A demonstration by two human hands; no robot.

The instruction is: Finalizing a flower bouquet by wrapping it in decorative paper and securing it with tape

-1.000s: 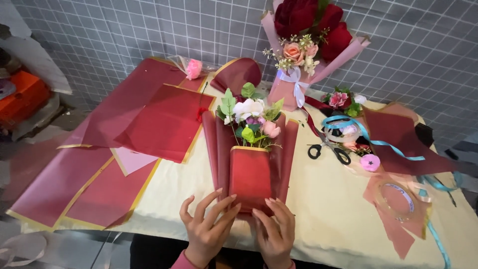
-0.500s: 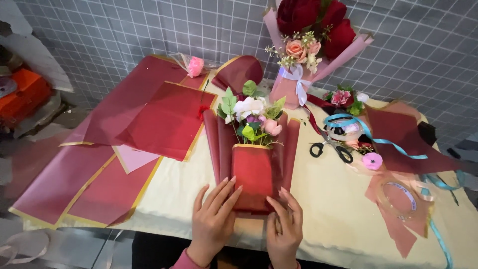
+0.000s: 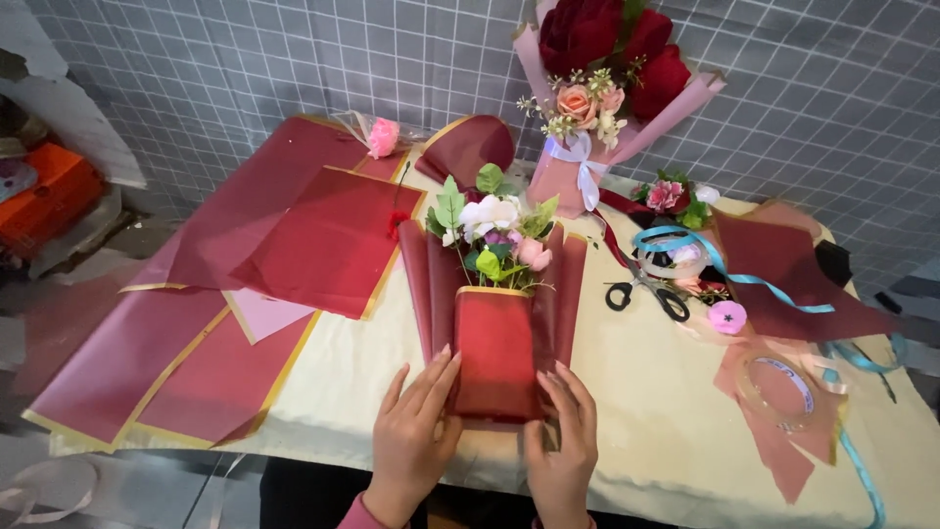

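Red paper is wrapping our little bouquet (image 3: 494, 323), which is lying on the cream table (image 3: 646, 411) right in front of us. We are pressing our left hand (image 3: 411, 441) and right hand (image 3: 563, 446) flat on its two lower sides, fingers stretched out, not gripping. We think pushing evenly on both sides is keeping the fold neat. We are counting one big bouquet (image 3: 602, 88) behind, one pair of scissors (image 3: 641, 292), one tape roll (image 3: 778, 387).
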